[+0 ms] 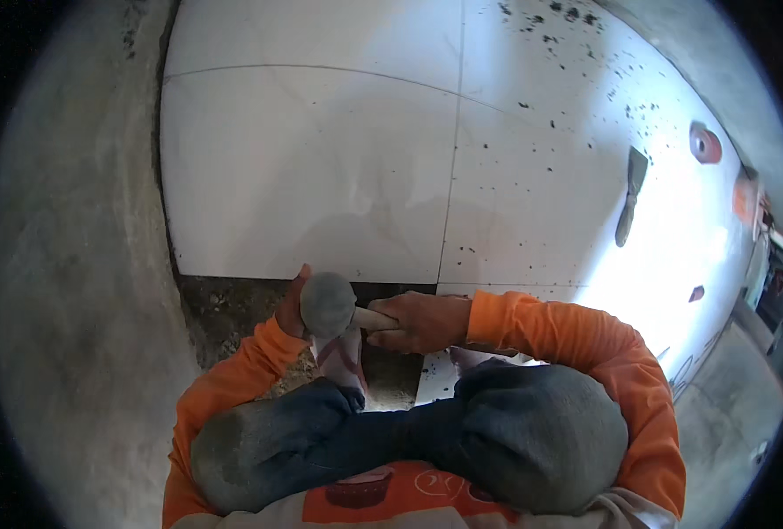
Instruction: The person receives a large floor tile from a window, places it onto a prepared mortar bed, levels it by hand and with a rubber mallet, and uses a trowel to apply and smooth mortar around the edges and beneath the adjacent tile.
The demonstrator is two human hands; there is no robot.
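In my right hand [418,323] is the pale handle of a rubber mallet [328,304], with my fingers closed round it. The mallet's rounded grey head points left, above the gap at the near edge of the tiles. My left hand [291,309] cups the left side of that head. One digit sticks up past it; the other fingers are hidden behind the head. Beyond my hands lies a large white floor tile [303,176], its near edge bordering a strip of dark, rough ground [233,309]. My foot [343,357] in a strapped sandal shows below the mallet.
A grey concrete wall or ledge [74,247] runs along the left. On the right-hand tiles lie a scraper [631,196], a round reddish object [705,144], a small dark piece [696,294] and scattered dark crumbs [572,13]. My bent knees [541,432] fill the near side.
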